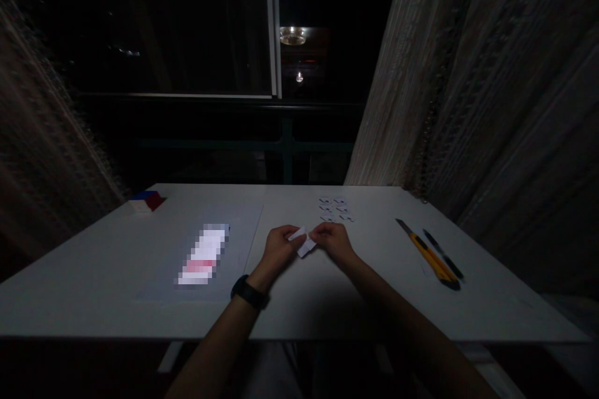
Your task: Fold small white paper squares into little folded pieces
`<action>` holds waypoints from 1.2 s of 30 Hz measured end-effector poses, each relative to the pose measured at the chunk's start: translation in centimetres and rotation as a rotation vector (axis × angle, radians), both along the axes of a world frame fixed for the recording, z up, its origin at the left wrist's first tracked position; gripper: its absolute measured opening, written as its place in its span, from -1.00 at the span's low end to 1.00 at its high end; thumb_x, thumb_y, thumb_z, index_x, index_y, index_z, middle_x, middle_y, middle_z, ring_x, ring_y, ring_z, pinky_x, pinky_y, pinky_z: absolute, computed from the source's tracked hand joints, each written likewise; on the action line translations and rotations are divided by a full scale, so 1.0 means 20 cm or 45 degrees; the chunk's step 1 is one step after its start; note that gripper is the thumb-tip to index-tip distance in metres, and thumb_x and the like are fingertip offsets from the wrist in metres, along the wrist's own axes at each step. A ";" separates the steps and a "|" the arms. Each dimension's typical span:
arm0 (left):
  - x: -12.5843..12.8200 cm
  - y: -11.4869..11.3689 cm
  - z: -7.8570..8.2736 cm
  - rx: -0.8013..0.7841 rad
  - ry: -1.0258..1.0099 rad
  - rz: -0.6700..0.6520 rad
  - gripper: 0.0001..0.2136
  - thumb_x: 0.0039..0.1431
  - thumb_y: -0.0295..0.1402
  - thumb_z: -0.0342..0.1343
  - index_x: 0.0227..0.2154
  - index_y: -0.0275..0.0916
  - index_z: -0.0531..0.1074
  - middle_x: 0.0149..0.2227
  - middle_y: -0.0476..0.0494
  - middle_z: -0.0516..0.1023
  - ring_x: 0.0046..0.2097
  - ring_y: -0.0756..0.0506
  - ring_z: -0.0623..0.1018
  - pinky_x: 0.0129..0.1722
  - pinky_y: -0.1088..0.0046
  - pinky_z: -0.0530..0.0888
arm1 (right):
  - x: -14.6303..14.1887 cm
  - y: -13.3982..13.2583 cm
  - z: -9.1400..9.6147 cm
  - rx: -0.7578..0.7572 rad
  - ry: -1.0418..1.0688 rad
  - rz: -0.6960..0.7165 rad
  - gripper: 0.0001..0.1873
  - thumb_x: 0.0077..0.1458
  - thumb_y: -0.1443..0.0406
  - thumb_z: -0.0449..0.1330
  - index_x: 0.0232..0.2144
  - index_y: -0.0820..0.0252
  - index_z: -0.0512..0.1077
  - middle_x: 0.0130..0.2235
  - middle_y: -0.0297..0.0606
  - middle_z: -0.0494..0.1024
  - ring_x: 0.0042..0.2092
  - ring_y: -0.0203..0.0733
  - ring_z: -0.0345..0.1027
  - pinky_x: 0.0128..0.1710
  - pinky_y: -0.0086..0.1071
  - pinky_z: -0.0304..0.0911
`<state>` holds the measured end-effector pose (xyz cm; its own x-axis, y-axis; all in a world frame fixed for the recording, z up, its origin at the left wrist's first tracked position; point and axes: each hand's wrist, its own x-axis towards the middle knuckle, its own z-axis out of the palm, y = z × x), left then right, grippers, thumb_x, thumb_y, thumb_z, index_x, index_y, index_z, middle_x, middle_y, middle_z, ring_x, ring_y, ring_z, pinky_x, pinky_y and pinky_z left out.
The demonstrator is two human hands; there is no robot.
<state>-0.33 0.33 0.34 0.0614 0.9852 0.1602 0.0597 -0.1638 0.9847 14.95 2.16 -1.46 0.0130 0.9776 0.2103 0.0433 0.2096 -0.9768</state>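
Both my hands meet over the middle of the white table [327,305]. My left hand [277,248], with a black watch on its wrist, pinches one end of a small white paper piece [302,242]. My right hand [333,240] pinches the other end of the same piece. The paper looks folded between my fingertips, held just above the tabletop. Several small white paper pieces [337,209] lie in rows on the table just beyond my right hand.
A yellow utility knife [428,255] and a dark pen [443,254] lie to the right. A blurred card [203,255] lies on the left, a coloured cube [146,201] at the far left corner. Curtains hang on both sides of a dark window.
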 end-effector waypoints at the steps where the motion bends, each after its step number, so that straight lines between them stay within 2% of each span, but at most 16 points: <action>1: 0.00 0.00 0.00 -0.001 0.003 -0.010 -0.79 -0.23 -0.32 0.25 -0.49 -0.34 0.50 -0.49 -0.17 0.54 -0.43 -0.09 0.51 -0.48 0.50 0.36 | 0.00 0.00 0.00 0.005 -0.018 -0.002 -0.83 -0.39 0.25 0.28 -0.71 0.24 0.40 -0.66 -0.34 0.41 -0.58 -0.30 0.26 -0.58 -0.42 0.18; 8: 0.00 0.01 -0.02 -0.074 -0.024 -0.049 -0.78 -0.27 -0.34 0.28 -0.52 -0.33 0.43 -0.61 -0.04 0.48 -0.57 0.01 0.44 -0.58 0.57 0.29 | 0.01 -0.01 -0.01 0.090 -0.130 -0.031 -0.91 -0.32 0.31 0.22 -0.68 0.22 0.38 -0.63 -0.35 0.42 -0.54 -0.29 0.27 -0.51 -0.41 0.20; 13: 0.01 -0.01 -0.01 -0.150 -0.101 -0.115 -0.66 -0.26 -0.35 0.27 -0.32 -0.36 0.45 -0.53 -0.12 0.54 -0.52 -0.03 0.49 -0.53 0.52 0.35 | 0.01 -0.01 -0.01 0.092 -0.152 0.030 -0.91 -0.30 0.31 0.22 -0.68 0.21 0.37 -0.62 -0.37 0.43 -0.53 -0.30 0.28 -0.50 -0.43 0.20; 18: 0.02 -0.03 0.00 -0.020 0.011 -0.131 -0.66 -0.25 -0.38 0.26 -0.30 -0.36 0.48 -0.41 -0.21 0.57 -0.40 -0.09 0.53 -0.44 0.49 0.41 | 0.02 -0.01 0.00 0.131 -0.215 0.046 -0.93 -0.29 0.32 0.23 -0.67 0.22 0.41 -0.60 -0.32 0.47 -0.51 -0.27 0.31 -0.47 -0.41 0.21; 24: 0.02 -0.02 -0.02 0.081 0.184 -0.039 -0.68 -0.30 -0.37 0.28 -0.36 -0.34 0.52 -0.45 -0.16 0.56 -0.42 -0.09 0.51 -0.46 0.50 0.38 | 0.02 -0.02 0.01 0.110 -0.223 0.032 -0.92 -0.30 0.32 0.23 -0.68 0.24 0.42 -0.61 -0.31 0.48 -0.53 -0.27 0.31 -0.49 -0.41 0.21; 31: 0.01 -0.01 -0.04 0.113 0.168 -0.050 -0.70 -0.23 -0.31 0.25 -0.35 -0.32 0.52 -0.46 -0.15 0.55 -0.43 -0.09 0.50 -0.45 0.48 0.38 | 0.01 -0.03 0.02 0.074 -0.135 0.037 -0.87 -0.33 0.29 0.27 -0.67 0.24 0.42 -0.62 -0.33 0.47 -0.54 -0.28 0.30 -0.50 -0.40 0.21; 36: 0.01 -0.01 -0.03 0.096 0.117 -0.022 -0.71 -0.22 -0.30 0.25 -0.36 -0.32 0.52 -0.44 -0.16 0.56 -0.42 -0.10 0.51 -0.44 0.47 0.39 | 0.00 -0.04 0.03 0.119 -0.142 0.035 -0.84 -0.26 0.24 0.25 -0.65 0.25 0.43 -0.62 -0.33 0.44 -0.53 -0.29 0.29 -0.50 -0.41 0.20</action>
<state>-0.07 0.14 -0.28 0.0960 0.9693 0.2264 0.1457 -0.2387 0.9601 15.01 1.44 -0.78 -0.0420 0.9532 0.2993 0.1434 0.3022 -0.9424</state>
